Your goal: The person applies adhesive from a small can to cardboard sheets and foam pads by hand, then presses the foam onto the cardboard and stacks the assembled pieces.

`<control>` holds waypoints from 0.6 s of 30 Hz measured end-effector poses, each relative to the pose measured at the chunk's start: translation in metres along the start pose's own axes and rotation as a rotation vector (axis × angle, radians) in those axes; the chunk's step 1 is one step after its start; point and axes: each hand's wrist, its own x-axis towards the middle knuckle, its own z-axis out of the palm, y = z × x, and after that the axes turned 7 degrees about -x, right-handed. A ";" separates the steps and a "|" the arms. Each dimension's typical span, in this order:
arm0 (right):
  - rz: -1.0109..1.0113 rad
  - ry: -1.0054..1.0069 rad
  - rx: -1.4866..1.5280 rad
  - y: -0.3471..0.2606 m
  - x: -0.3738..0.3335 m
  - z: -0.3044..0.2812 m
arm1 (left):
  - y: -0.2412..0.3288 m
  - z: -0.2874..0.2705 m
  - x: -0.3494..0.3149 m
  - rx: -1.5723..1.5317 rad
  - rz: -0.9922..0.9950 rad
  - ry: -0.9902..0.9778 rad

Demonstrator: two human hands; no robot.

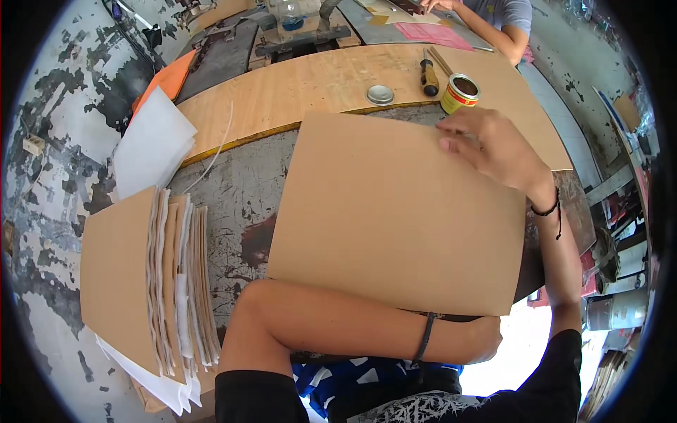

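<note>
A large brown cardboard sheet [381, 211] lies on the worn dark table in front of me. My right hand [486, 144] is at its far right corner, fingers bent over the edge and thumb on the top face, seemingly pinching it. Along the near edge my left forearm rests across the sheet. My left hand [485, 340] is curled into a fist by the near right corner; its fingertips are hidden, so what it grips cannot be made out. Just beyond my right hand stands an open yellow and red can [460, 95] with brown contents.
A stack of cardboard and white sheets [176, 282] stands at the left, beside translucent white sheets [151, 144]. On the wooden board [303, 84] lie a round metal lid [381, 94] and a yellow-black handled tool [429, 77]. Another person's arm [493, 32] is at the far right.
</note>
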 end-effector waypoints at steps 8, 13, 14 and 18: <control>0.080 0.328 0.040 0.019 0.011 0.007 | -0.009 -0.012 0.000 -0.032 0.091 -0.073; 0.145 0.484 -0.246 0.065 0.011 0.038 | -0.009 0.001 0.002 -0.114 0.062 -0.013; 0.195 0.459 -0.159 0.070 0.010 0.044 | -0.007 0.012 0.004 -0.103 0.062 0.066; 0.386 0.316 0.104 0.072 0.016 0.048 | -0.005 0.031 0.004 -0.085 0.074 0.231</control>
